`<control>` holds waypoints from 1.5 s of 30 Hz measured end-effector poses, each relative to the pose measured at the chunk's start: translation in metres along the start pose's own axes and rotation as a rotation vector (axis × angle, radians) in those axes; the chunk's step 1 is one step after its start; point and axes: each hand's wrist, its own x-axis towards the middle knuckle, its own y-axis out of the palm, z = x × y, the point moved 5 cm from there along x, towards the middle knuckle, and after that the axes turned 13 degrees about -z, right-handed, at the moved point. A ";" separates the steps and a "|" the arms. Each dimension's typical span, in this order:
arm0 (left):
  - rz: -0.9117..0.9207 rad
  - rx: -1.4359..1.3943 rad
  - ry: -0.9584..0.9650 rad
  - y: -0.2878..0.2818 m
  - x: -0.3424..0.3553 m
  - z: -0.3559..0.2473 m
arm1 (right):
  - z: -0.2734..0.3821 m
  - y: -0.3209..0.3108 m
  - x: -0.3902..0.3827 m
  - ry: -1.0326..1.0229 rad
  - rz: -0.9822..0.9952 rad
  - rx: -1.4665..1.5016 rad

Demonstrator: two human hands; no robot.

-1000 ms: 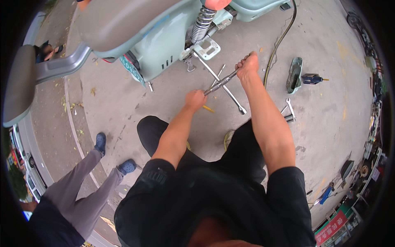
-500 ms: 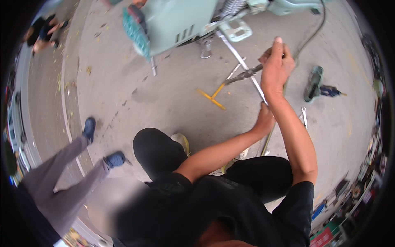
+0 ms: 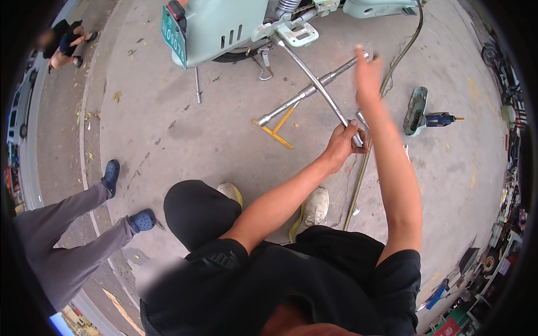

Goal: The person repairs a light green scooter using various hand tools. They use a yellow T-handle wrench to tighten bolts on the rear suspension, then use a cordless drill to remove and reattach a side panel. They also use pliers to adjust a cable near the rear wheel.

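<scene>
My left hand [image 3: 342, 143] is closed round the near end of a long chrome bar of a cross wrench [image 3: 305, 73], whose far end meets the pale green scooter [image 3: 241, 22] beside its footrest. A thicker chrome extension [image 3: 266, 119] lies across it on the crossbar's line. My right hand [image 3: 367, 75] is raised at that bar's upper right end, fingers apart and slightly blurred; whether it touches the bar is unclear. A yellow T-handle tool [image 3: 273, 133] lies on the ground just below the crossing.
A hose [image 3: 406, 47] runs down the concrete, past a detached green part [image 3: 414, 112] and dark tool [image 3: 440, 119]. A person's legs [image 3: 84, 204] in blue clogs are at left; another person [image 3: 64, 47] crouches farther back. Assorted goods line the right rim.
My left hand left the crossbar's left side for the long bar's near end. My right hand rose, then loosened its fingers at the crossbar's upper end. The view has shifted.
</scene>
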 end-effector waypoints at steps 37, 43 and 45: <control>-0.031 0.047 0.043 -0.019 0.018 -0.013 | 0.091 -0.015 -0.086 -0.774 0.041 0.200; 0.080 -0.168 -0.067 -0.005 -0.006 0.009 | -0.042 0.049 -0.262 -0.973 1.248 -0.494; -0.033 -0.172 -0.049 -0.014 0.000 0.012 | -0.058 0.058 -0.295 -0.908 1.428 -0.440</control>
